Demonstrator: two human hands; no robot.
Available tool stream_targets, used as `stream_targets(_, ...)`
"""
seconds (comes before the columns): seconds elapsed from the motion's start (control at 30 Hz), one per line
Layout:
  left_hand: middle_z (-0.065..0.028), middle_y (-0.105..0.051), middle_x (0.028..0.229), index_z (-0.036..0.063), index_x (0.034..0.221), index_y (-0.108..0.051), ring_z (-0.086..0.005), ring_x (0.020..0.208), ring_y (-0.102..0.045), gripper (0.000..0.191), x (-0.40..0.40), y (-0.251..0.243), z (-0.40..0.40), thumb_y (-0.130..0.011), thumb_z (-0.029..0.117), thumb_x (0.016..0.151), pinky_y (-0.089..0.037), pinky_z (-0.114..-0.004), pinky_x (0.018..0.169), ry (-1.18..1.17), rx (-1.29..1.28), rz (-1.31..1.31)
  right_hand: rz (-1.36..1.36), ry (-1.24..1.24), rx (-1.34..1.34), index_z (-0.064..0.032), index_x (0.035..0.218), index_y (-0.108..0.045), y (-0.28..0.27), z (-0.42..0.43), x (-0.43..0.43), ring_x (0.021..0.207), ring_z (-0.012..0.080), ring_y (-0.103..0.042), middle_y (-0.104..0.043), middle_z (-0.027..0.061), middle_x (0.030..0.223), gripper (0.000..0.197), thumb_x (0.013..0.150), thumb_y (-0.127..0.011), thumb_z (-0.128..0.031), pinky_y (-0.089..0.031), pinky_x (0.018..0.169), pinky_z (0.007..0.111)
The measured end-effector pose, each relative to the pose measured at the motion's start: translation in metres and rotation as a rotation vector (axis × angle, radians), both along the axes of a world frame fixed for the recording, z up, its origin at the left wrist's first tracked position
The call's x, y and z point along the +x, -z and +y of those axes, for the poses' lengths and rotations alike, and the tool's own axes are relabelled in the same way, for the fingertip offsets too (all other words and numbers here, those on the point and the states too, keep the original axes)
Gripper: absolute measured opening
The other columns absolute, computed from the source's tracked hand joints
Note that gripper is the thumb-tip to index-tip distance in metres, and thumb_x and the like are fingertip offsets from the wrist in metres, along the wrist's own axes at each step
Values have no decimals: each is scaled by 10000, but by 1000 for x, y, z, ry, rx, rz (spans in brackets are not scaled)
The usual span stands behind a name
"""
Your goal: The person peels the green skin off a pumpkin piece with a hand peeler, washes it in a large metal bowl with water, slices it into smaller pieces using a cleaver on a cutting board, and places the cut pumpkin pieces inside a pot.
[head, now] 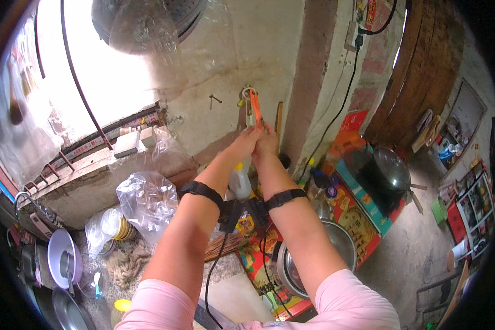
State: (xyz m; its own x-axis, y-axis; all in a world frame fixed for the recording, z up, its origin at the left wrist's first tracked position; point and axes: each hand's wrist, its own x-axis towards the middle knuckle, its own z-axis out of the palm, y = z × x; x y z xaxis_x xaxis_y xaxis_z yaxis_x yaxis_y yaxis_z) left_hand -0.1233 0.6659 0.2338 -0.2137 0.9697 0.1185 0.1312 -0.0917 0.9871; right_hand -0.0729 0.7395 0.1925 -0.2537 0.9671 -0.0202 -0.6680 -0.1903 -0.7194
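Both arms are stretched out towards the wall, and my hands meet just below a hook there. At the lower end of an orange-handled utensil (255,104), my right hand (268,142) has its fingers closed around it. My left hand (247,139) presses close beside the right one; its fingertips are hidden, so its grip is unclear. The utensil's upper end reaches a white ring (249,91) at the hook. A pale, narrow utensil (248,113) hangs alongside. What the hands cover of the orange utensil cannot be seen.
Below my arms stand a white plastic jug (241,185) and a metal basin (344,243). A crumpled plastic bag (146,202), stacked bowls (124,229) and a cloth (128,262) lie left, near a lilac basin (60,251). At right sits a lidded pan (392,169); a black cable (338,119) hangs nearby.
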Motion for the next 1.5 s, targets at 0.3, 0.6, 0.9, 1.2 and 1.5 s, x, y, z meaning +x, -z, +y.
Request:
stream_targets(0.3, -187, -368, 1469, -31, 1385, -409, -264, 1400, -276, 629, -12, 52, -23, -400, 432, 959, -227, -357, 1124, -323, 20, -49, -408, -260, -129, -66, 1246, -490, -13, -22, 12, 831, 208, -610, -589, 90, 1031, 389, 900, -597, -207, -504, 657, 340)
stream_targets(0.6, -56, -647, 932, -18, 1096, -622, -112, 855, -599, 295, 74, 57, -186, -629, -21, 801, -498, -245, 759, -370, -48, -214, -137, -105, 293, -82, 1261, -493, -39, -175, 92, 1090, 135, -528, -556, 22, 1204, 346, 917, -535, -84, -385, 878, 275)
stream_targets(0.9, -92, -693, 832, -35, 949, -681, -129, 692, -658, 143, 87, 100, -436, -686, 54, 836, -544, -255, 630, -465, -288, -368, -292, -648, 575, -25, 1194, -538, 6, -338, 129, 1087, 175, -572, -537, 99, 1257, 300, 904, -474, 21, -454, 895, 288)
stream_targets(1.2, -103, -665, 784, -44, 971, -623, -149, 641, -652, 191, 57, 179, -629, -556, 134, 948, -564, -259, 591, -914, -453, -588, -835, -1210, 662, 15, 1214, -551, 142, -462, 81, 1024, 209, -602, -621, 128, 1125, 368, 907, -598, -183, -471, 881, 309)
stream_targets(1.5, -112, -120, 1579, 229, 1524, -105, -395, 1392, -233, 789, 48, 257, -608, -383, 647, 915, -228, -541, 1098, -687, -274, -1132, -1074, -1083, 704, 16, 1171, -622, 245, -479, -3, 997, 215, -616, -675, 150, 1055, 443, 908, -594, -340, -464, 869, 320)
